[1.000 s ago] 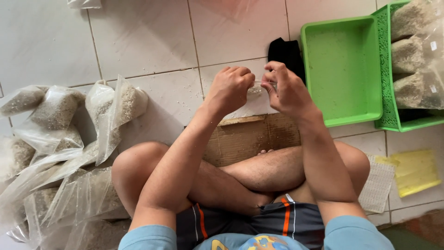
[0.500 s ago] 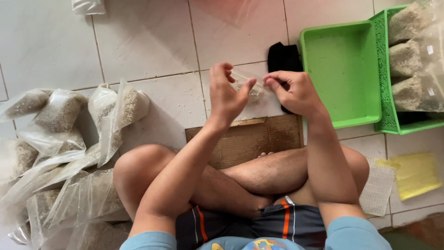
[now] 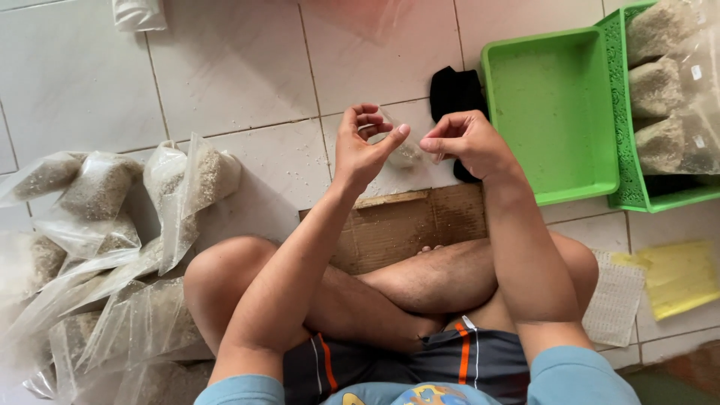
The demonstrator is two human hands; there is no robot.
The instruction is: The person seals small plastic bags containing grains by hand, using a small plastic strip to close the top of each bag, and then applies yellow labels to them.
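Sprawling across the left of the frame, clear bags point(image 3: 97, 247) of pale grain overlap too much to count. At centre, the left hand point(image 3: 362, 148) and right hand point(image 3: 463, 141) pinch one small clear pouch point(image 3: 406, 152) between fingertips above the tile floor point(image 3: 247, 67); its contents are hard to make out. One cardboard sheet point(image 3: 405, 225) lies below. At right, one empty green tray point(image 3: 551, 112), then a basket point(image 3: 626, 135) holding three filled bags, cut off by the edge.

Filled bags point(image 3: 97, 225) are lying left of the crossed legs, cardboard point(image 3: 405, 225) is lying before them, and an empty tray point(image 3: 555, 112) is sitting right, beside a basket point(image 3: 622, 150) holding bags
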